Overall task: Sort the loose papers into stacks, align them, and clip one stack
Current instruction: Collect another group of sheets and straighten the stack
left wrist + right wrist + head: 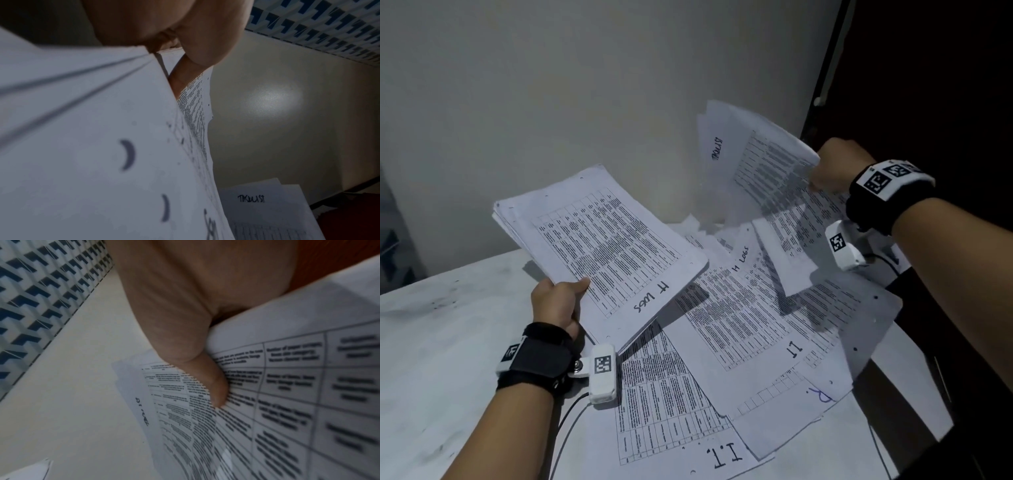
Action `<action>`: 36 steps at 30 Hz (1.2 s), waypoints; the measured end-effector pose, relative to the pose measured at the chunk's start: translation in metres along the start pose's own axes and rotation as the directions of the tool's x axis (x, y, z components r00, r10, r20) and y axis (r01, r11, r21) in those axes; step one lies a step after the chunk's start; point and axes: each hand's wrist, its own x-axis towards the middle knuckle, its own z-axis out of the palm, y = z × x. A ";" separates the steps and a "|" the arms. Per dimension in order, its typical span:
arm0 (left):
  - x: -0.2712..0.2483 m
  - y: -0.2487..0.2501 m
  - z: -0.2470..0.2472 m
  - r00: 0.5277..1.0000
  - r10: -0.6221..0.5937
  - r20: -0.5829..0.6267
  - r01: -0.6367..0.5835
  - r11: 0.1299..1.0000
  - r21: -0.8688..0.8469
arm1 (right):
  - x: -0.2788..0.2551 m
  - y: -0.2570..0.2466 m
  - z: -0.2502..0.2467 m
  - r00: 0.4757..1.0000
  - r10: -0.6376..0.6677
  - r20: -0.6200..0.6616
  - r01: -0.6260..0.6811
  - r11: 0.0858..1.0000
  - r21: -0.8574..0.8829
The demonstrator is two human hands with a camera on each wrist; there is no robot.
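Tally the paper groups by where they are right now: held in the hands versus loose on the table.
Bundles held in the hands: 2, the IT LOGS stack in the left hand and the fanned sheets in the right hand
Loose spread on the table: 1, the overlapping sheets
Total: 3

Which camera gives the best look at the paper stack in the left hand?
The head view: the whole stack shows, gripped by the left hand. The left wrist view shows only its blurred underside; the right wrist view misses it.
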 end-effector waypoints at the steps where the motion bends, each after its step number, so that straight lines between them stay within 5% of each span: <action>1: -0.002 0.000 0.001 1.000 0.000 -0.005 0.000 1.000 -0.012 | 0.000 0.000 -0.004 0.999 0.001 -0.034 -0.001 1.000 0.003; 4: -0.006 0.001 0.004 1.000 0.002 -0.007 -0.003 1.000 -0.004 | 0.000 0.002 -0.016 0.979 0.012 -0.201 0.001 0.998 0.064; 7: -0.002 0.001 0.002 1.000 -0.004 0.006 0.004 1.000 0.007 | 0.003 0.006 -0.030 0.905 0.022 -0.426 0.095 0.963 0.252; 10: -0.001 0.004 0.002 1.000 0.014 0.003 -0.014 1.000 0.024 | 0.009 0.002 -0.042 0.864 0.068 -0.499 0.279 0.760 0.587; 14: -0.003 0.006 0.002 0.999 0.048 -0.005 -0.047 0.996 0.079 | 0.008 -0.006 -0.046 0.906 0.017 -0.424 0.406 0.252 0.878; 16: -0.001 0.006 0.000 0.999 0.050 -0.001 -0.050 0.993 0.107 | 0.002 -0.011 -0.045 0.940 -0.019 -0.341 0.340 0.122 0.932; 19: 0.002 0.005 0.000 0.998 0.001 0.056 -0.009 0.990 0.138 | -0.010 -0.021 -0.032 0.990 -0.133 -0.056 0.057 0.001 0.998; 22: -0.001 0.003 0.001 0.971 -0.100 0.216 0.062 0.982 0.177 | -0.020 -0.030 0.000 0.939 -0.215 0.267 -0.247 0.116 0.962; 26: -0.018 0.007 0.009 0.885 -0.229 0.404 0.069 0.925 0.373 | -0.020 -0.027 0.090 0.763 -0.251 0.596 -0.517 0.317 0.795; 29: -0.024 0.008 0.012 0.846 -0.295 0.445 0.080 0.894 0.441 | -0.024 -0.016 0.162 0.733 -0.208 0.648 -0.546 0.388 0.743; 36: 0.037 -0.037 -0.016 0.877 -0.417 0.237 0.226 0.795 0.563 | -0.036 0.013 0.254 0.727 -0.149 0.671 -0.527 0.505 0.684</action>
